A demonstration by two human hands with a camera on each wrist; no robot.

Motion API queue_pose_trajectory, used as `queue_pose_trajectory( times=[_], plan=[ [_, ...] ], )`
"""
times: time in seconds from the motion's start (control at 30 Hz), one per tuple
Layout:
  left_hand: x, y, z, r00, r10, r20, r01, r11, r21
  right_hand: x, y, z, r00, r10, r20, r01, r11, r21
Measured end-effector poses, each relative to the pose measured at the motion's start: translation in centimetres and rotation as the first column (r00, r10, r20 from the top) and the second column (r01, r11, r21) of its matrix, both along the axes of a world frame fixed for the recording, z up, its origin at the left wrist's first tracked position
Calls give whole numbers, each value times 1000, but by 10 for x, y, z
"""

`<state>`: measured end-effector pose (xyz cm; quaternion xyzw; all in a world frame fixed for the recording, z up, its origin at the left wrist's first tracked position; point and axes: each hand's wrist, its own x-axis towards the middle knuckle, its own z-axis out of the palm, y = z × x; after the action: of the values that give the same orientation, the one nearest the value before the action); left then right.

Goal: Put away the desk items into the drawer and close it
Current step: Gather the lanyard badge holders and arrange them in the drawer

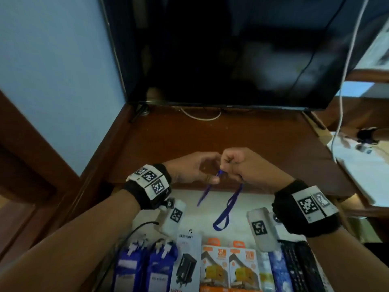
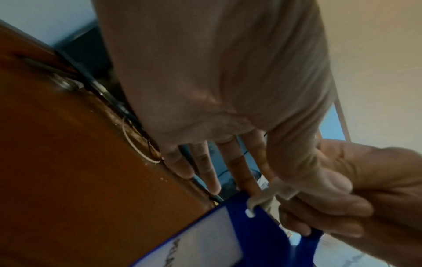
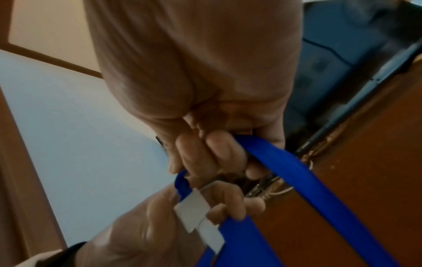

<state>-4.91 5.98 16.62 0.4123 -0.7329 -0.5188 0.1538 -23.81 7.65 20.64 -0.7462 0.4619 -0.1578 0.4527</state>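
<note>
A blue lanyard (image 1: 229,205) hangs in loops from both hands, held above the desk's front edge and the open drawer (image 1: 189,199). My right hand (image 1: 229,165) is curled round the blue strap (image 3: 308,177). My left hand (image 1: 212,168) pinches the pale clip (image 2: 274,193) with its thumb, its other fingers nearly straight. In the left wrist view the clip hooks into a blue badge holder (image 2: 251,225) with a white card. The right wrist view shows my right hand (image 3: 217,159) closed on the strap, with the clip (image 3: 194,207) just below it.
The drawer holds blue badge packs (image 1: 143,268), a black charger box (image 1: 187,264), orange charger boxes (image 1: 229,268) and a dark keyboard-like item (image 1: 301,268). A dark screen (image 1: 231,49) stands at the back of the brown desk (image 1: 231,133). A white cable (image 1: 341,123) hangs at the right.
</note>
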Motion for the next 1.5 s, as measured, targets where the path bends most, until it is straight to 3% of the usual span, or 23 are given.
queue_pose_trajectory(
  times=[0.17,0.37,0.5,0.63,0.7,0.77,0.9,1.03,1.1,1.23,1.33,1.43,1.5],
  plan=[
    [2,-11,30,965,-1,261,41,988,-146,-4,-15,26,999,-5,-45,-2,990,-143],
    [-4,-9,32,918,23,395,78,968,-237,5,-8,7,971,-132,200,156,982,-108],
    [1,-10,21,957,179,229,-124,964,-237,9,-1,-18,881,-284,377,316,948,-25],
    [0,-4,7,945,327,8,-321,932,-166,13,2,-37,835,-354,422,355,931,79],
    [-5,2,2,893,432,-127,-441,896,-55,13,4,-46,810,-382,446,349,924,158],
    [-10,4,-2,797,558,-231,-558,827,73,16,8,-55,798,-400,450,358,916,179],
    [-21,9,-7,626,712,-320,-683,698,217,22,13,-73,811,-419,408,389,907,160],
    [-28,16,-12,574,748,-334,-708,658,258,16,11,-74,836,-383,394,376,921,99],
    [-27,20,-13,601,719,-350,-678,690,252,8,10,-71,854,-343,392,343,937,71],
    [-14,19,-5,810,540,-227,-531,841,108,-10,8,-60,878,-299,373,260,953,154],
    [1,15,5,914,393,-100,-400,915,-56,-21,7,-53,927,-231,297,176,964,199],
    [6,15,13,961,248,123,-225,959,-174,-25,6,-52,954,-175,245,122,969,216],
    [4,17,13,966,168,198,-144,981,-128,-26,6,-54,955,-174,239,117,965,236]
  ],
)
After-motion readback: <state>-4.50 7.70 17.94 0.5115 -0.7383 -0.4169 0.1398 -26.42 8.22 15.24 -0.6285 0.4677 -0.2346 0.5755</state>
